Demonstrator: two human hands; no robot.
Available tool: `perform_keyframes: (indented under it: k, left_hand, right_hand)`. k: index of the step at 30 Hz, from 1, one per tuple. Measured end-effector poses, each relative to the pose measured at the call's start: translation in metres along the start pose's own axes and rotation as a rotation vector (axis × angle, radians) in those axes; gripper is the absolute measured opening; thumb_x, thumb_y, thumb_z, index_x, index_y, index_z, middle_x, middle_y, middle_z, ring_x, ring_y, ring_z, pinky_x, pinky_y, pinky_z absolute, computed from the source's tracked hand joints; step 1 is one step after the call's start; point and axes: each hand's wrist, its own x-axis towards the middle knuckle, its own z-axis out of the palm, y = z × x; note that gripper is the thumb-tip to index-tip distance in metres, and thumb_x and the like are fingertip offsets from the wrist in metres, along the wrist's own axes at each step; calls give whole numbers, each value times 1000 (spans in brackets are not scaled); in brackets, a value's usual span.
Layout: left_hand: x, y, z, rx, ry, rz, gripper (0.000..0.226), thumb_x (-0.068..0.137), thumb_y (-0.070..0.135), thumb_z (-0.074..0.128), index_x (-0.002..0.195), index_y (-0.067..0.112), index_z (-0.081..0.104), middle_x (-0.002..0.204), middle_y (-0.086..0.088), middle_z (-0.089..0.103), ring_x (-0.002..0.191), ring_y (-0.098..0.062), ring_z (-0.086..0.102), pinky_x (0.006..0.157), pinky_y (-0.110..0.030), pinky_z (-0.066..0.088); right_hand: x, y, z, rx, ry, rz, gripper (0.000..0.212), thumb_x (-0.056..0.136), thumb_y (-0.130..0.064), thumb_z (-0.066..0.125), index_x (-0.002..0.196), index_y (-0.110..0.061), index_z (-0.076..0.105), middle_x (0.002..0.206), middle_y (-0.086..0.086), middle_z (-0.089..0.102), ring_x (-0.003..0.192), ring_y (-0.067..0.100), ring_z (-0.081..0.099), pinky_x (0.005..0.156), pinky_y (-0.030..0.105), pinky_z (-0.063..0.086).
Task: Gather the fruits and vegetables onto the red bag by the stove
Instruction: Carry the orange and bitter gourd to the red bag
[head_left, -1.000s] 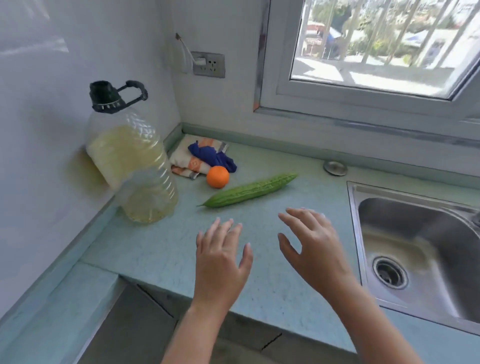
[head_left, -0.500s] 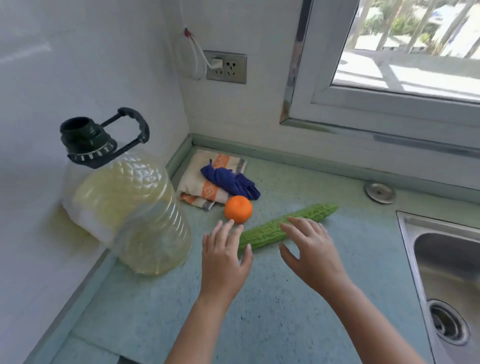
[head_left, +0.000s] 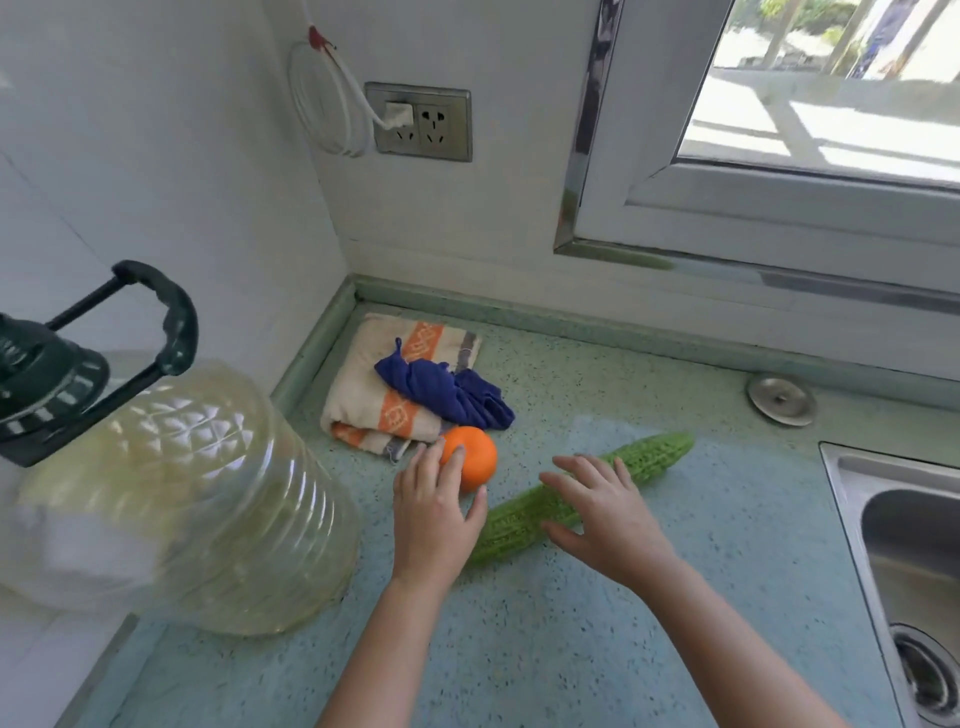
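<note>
A: What moved since half a second back?

B: Both my hands went forward. My left hand (head_left: 434, 514) was short of the orange (head_left: 472, 457), now its fingertips (head_left: 457, 460) touch the orange's near-left side. My right hand (head_left: 605, 512) slid over the bitter gourd (head_left: 524, 512); before, only its fingertips reached it.

A: Grip state?

B: Left: fingers spread, laid against the orange, not closed around it. Right: fingers splayed over the gourd's middle, thumb on the near side, loose, nothing lifted. Both unclenched.

A: Counts?

B: One orange, one bitter gourd. Two cloths: one striped towel (head_left: 384, 395), one blue rag (head_left: 447, 387) on top of it. One oil jug (head_left: 182, 499), one wall socket (head_left: 418, 122) with one plug in it, one sink (head_left: 893, 525), one round metal cap (head_left: 781, 399).

A: Where's the produce?

B: Both on the green counter (head_left: 571, 649). Orange sits just beside the towel's near corner. Gourd lies diagonally, far tip pointing toward the window, near end by my left hand. Red bag and stove not in view.

A: Edges, free space?

B: Corner walls left and back, jug crowding the left, sink rim on the right. Bare counter in front of me and between gourd and sink.
</note>
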Motion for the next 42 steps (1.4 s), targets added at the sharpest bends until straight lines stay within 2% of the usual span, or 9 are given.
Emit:
perform_keyframes:
  k: [2, 5, 11, 17, 22, 26, 32, 42]
  left_hand:
    - [8, 0, 6, 7, 7, -5, 51, 73, 21, 75, 117, 3, 58, 124, -20, 55, 114, -41, 49, 93, -54, 40]
    - [18, 1, 14, 12, 4, 8, 53, 70, 21, 78, 116, 3, 59, 123, -20, 55, 112, -41, 50, 92, -53, 41]
    - [33, 2, 28, 42, 3, 38, 55, 66, 22, 81, 113, 3, 61, 121, -20, 56, 106, -41, 53, 86, -50, 45]
    - [36, -2, 37, 2, -5, 21, 58, 68, 21, 80, 119, 5, 57, 128, -21, 50, 111, -41, 49, 87, -47, 44]
    - [36, -1, 37, -73, 13, -13, 60, 66, 19, 81, 118, 5, 57, 125, -21, 50, 109, -39, 49, 84, -43, 44]
    - [30, 2, 31, -145, 36, -70, 60, 67, 20, 81, 119, 5, 57, 125, -19, 49, 111, -37, 47, 87, -40, 40]
    - [6, 16, 7, -273, 96, -130, 58, 71, 22, 78, 123, 13, 54, 130, -9, 44, 116, -26, 41, 89, -35, 39]
    - [-47, 40, -27, -347, 191, -186, 55, 73, 22, 76, 122, 14, 54, 131, -7, 43, 115, -25, 45, 88, -36, 44]
  right_hand:
    - [5, 6, 2, 18, -40, -10, 49, 72, -38, 71, 116, -19, 59, 120, 6, 59, 116, 30, 51, 96, 64, 30]
    - [9, 16, 5, 90, -131, -18, 51, 79, -40, 63, 125, -19, 52, 127, 5, 53, 123, 26, 43, 105, 55, 23]
    - [13, 26, 13, 115, -102, -71, 53, 75, -53, 43, 112, -19, 61, 108, 2, 64, 104, 24, 58, 93, 47, 40]
    - [15, 34, 14, 148, -129, -121, 52, 72, -54, 50, 113, -25, 60, 107, -3, 63, 103, 19, 56, 94, 41, 36]
    - [15, 41, 16, 103, -140, -195, 58, 64, -42, 75, 116, -25, 58, 106, -2, 63, 100, 20, 56, 91, 39, 40]
    - [16, 40, 17, 86, -131, -205, 57, 62, -39, 78, 114, -24, 59, 101, 0, 61, 95, 23, 56, 84, 37, 43]
    - [-3, 34, 19, 89, -95, -172, 56, 56, -39, 81, 104, -22, 60, 88, 3, 58, 78, 23, 54, 64, 33, 48]
    - [-51, 28, 15, 145, -92, -127, 52, 60, -36, 81, 105, -21, 61, 90, 3, 58, 73, 21, 57, 58, 24, 40]
